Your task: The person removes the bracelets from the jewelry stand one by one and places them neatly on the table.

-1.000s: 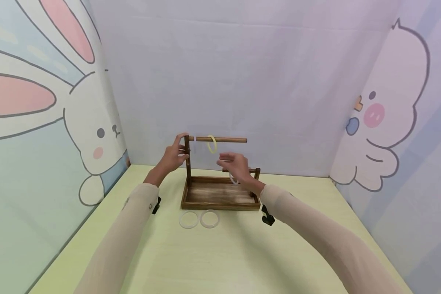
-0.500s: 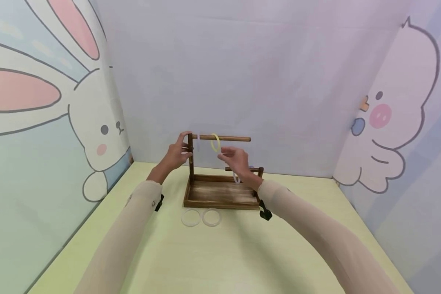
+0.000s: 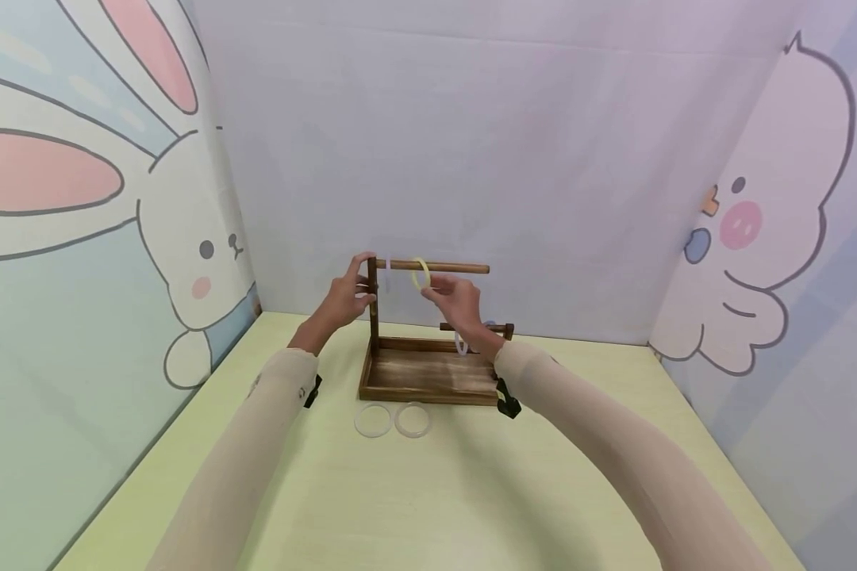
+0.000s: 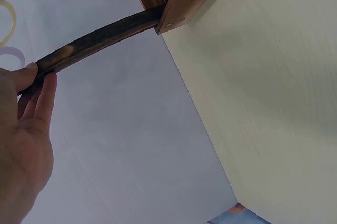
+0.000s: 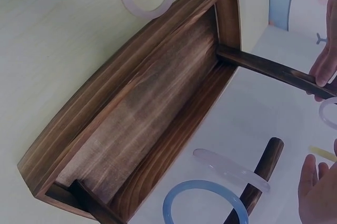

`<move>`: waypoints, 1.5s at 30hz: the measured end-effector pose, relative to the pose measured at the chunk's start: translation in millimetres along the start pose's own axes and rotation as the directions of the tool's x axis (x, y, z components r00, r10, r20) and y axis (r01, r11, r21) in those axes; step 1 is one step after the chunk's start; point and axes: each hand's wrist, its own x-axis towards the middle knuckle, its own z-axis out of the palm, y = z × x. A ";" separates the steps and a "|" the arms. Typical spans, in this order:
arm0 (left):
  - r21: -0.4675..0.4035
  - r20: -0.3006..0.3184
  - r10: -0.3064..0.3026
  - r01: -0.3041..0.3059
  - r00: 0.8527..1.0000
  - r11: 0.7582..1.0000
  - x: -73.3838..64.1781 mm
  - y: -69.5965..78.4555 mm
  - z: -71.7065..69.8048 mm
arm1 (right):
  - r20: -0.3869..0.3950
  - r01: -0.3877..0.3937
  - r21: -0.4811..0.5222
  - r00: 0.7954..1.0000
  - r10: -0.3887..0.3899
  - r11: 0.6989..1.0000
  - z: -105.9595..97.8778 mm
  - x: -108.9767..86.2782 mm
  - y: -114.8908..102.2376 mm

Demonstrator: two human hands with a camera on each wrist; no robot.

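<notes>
A dark wooden bangle stand has a tray base, a tall left post and two bars. My left hand grips the tall post near its top, thumb on one side and fingers on the other. On the upper bar hang a lavender bangle near the post and a yellow bangle to its right. My right hand pinches the yellow bangle's right edge between thumb and fingers. In the right wrist view, a pale pink bangle and a blue bangle hang at the lower bar.
Two pale bangles, one on the left and one on the right, lie flat on the light table before the tray. Behind the stand rises a plain pale wall cloth, with cartoon-printed side panels.
My right hand has moved up and in to the yellow bangle, and its fingertips have closed on the edge. The left hand keeps its hold on the post. The head view has shifted slightly.
</notes>
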 end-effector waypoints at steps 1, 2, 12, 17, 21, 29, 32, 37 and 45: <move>0.001 -0.001 0.002 -0.002 1.000 1.000 0.3 0.2 0.0 | -0.003 0.002 0.004 1.000 -0.002 1.000 0.4 0.4 0.1; 0.004 -0.004 0.001 -0.001 1.000 1.000 0.6 0.3 0.2 | -0.007 0.003 0.007 1.000 -0.003 1.000 0.7 0.9 0.2; 0.003 0.005 -0.013 0.013 1.000 1.000 1.6 1.6 1.1 | -0.047 0.038 0.040 0.998 -0.036 0.998 3.7 5.1 3.7; -0.004 -0.001 -0.014 0.014 1.000 1.000 0.6 1.7 1.0 | -0.029 0.037 0.084 0.999 -0.034 0.996 3.4 5.5 5.4; 0.004 -0.005 -0.004 0.004 1.000 1.000 0.5 2.9 1.6 | -0.017 0.024 0.126 1.000 -0.022 0.992 1.1 5.6 6.9; -0.014 -0.006 -0.002 0.002 1.000 1.000 -1.3 4.5 1.2 | 0.000 0.026 0.185 1.000 -0.026 0.982 -0.5 4.1 7.6; -0.016 -0.007 -0.003 0.003 1.000 1.000 -2.8 4.2 0.3 | 0.009 0.028 0.185 1.000 -0.030 0.982 0.5 3.8 7.9; -0.010 -0.004 0.002 -0.002 1.000 1.000 -3.3 2.4 0.3 | 0.012 0.036 0.174 0.999 -0.039 0.984 1.1 4.4 9.1; -0.012 -0.009 -0.001 0.001 1.000 1.000 -1.8 2.2 0.2 | -0.007 0.025 0.171 1.000 -0.024 0.985 -3.5 3.4 10.9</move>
